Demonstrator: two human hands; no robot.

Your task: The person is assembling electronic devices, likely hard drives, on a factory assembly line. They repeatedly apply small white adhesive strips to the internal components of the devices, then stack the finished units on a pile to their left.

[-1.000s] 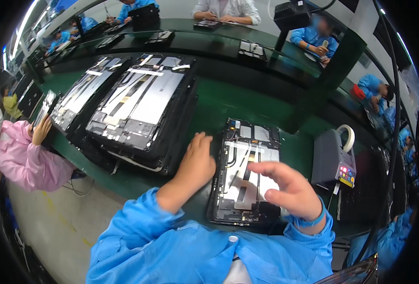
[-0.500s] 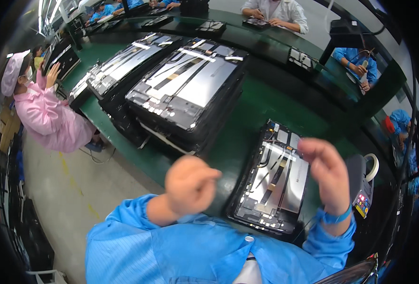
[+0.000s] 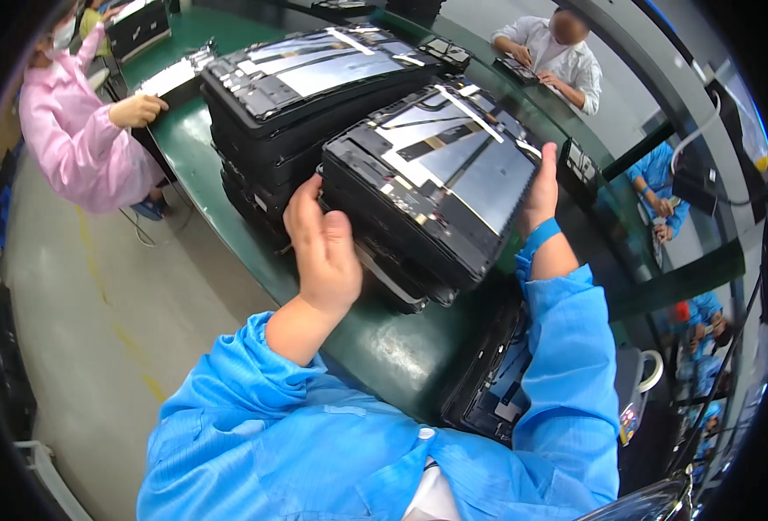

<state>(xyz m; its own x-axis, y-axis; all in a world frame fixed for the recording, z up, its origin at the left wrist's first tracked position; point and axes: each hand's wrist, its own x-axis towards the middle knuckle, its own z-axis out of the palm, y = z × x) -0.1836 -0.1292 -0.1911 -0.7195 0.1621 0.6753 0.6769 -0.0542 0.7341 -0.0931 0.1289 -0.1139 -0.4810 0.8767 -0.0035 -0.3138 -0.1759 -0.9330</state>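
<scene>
A tall stack of opened tablet-like devices (image 3: 479, 187) stands in front of me, with silver plates, black cables and circuit parts showing on its top unit. My left hand (image 3: 321, 256) is at the stack's near left side, fingers stretched and spread, fingertips at its upper corner. Along the opposite side lies my right hand (image 3: 540, 191), fingers extended against the edge and partly hidden behind it. Below my right forearm, another opened device (image 3: 492, 386) rests on the table, partly covered by my sleeve.
A second stack of opened devices (image 3: 315, 74) adjoins on the left of the green table (image 3: 393, 347). A person in pink (image 3: 80, 130) touches a device at the far left. Someone in white (image 3: 553, 61) works opposite. A tape roll (image 3: 651, 371) is at the right.
Both hands have moved forward from around the single near device to the two sides of the stack. My view has turned, and the person in pink has lowered a hand to a device.
</scene>
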